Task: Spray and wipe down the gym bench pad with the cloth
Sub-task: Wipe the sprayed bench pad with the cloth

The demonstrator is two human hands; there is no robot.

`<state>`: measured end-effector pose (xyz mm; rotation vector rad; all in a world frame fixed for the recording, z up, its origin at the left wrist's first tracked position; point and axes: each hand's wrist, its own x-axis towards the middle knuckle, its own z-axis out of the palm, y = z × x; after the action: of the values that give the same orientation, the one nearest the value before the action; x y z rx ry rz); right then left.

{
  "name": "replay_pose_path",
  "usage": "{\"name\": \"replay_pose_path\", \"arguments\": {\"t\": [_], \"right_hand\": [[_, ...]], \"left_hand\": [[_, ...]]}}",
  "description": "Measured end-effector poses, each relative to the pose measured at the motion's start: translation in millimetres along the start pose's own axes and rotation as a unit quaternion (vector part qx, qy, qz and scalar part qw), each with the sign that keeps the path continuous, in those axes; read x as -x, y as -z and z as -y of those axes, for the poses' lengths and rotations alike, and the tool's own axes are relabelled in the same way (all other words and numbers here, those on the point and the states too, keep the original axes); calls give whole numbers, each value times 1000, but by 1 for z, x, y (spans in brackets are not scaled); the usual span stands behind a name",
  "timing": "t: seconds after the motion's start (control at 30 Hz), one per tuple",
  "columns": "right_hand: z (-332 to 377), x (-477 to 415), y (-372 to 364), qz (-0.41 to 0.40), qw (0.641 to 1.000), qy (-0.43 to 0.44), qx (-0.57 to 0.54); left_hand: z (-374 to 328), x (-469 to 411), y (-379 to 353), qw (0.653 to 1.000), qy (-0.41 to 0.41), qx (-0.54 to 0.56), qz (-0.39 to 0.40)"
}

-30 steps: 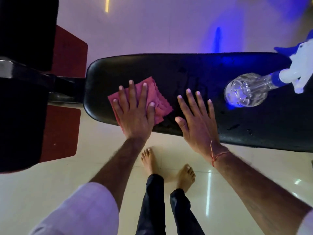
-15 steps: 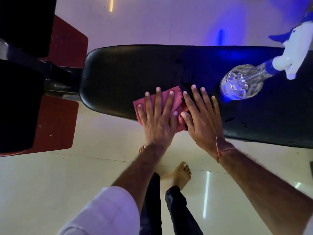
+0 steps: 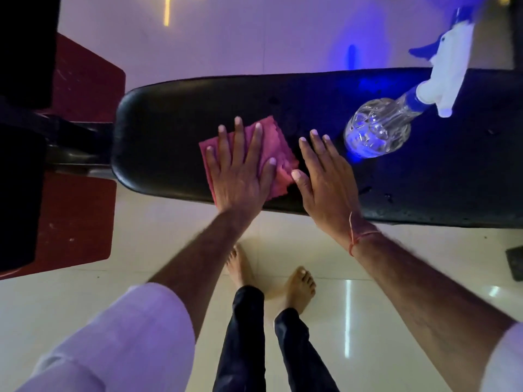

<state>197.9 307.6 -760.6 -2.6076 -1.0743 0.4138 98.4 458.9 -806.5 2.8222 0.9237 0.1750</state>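
Nearest, two bare feet [image 3: 271,278] are seen on the pale floor [image 3: 85,292], right in front of the bench.

Next comes the near edge of the black pad [image 3: 175,108], which runs from left to right. The left hand [image 3: 240,171] is laid flat on the pink cloth [image 3: 277,148], with the fingers spread wide. Nothing is gripped; the cloth is only pressed down under the open palm. It is likely held this way so that a big patch can be rubbed at once. The cloth is folded small and sits near the left end of the pad, close to the near edge.

Just beside it, the right hand [image 3: 325,179] is laid flat on the bare pad, open too, with nothing in it. Its thumb is very near the cloth's corner, maybe touching. It is likely placed there to prop up the body while the other hand rubs.

Farther right, small wet spots are seen on the pad, so some spray seems to be down already. The wiping looks to be partly done.

Farthest, the spray bottle [image 3: 379,131] is lying on its side on the pad, out of the cloth's way but within reach.
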Motion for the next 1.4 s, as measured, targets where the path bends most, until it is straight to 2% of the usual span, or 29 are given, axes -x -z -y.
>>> {"name": "replay_pose_path", "arguments": {"t": [0.07,0.1,0.2,0.27,0.4,0.43,0.57,0.73,0.83,0.9,1.03,1.1,1.27,1.4], "right_hand": [[2,0,-2,6,1000,-2,-1],[3,0,-1,5,1000,-8,-5],[7,-3,5,6,999,-31,-16],[10,-7,5,8,999,-41,-14],[17,-12,2,-3,998,-70,3],[20,-14,2,-3,997,-79,4],[28,-21,1,1,994,-113,4],[39,-24,-11,-42,986,-160,10],[43,-29,-13,-43,978,-205,-1],[47,-29,-16,-42,975,-218,-5],[51,-30,-22,-60,969,-239,-13],[52,-28,-25,-70,967,-246,-20],[55,-15,-24,-69,968,-241,-11],[49,-4,-24,-77,962,-262,1]], "left_hand": [[-5,-10,2,999,36,-7,9],[-11,-6,3,1000,24,-3,15],[-5,8,8,993,-100,-21,56],[14,-15,11,989,-127,-31,65],[11,-60,16,997,-33,-30,65],[7,-55,17,996,-51,-37,69],[21,-51,22,972,-206,-44,109],[11,-131,19,977,-177,-33,114],[14,-113,20,950,-280,-44,133],[21,-116,23,933,-321,-36,161],[-5,-169,15,930,-317,-15,186],[-12,-166,13,933,-312,-10,181],[1,-146,18,893,-400,-21,203],[-42,-182,6,923,-330,7,196]]}}
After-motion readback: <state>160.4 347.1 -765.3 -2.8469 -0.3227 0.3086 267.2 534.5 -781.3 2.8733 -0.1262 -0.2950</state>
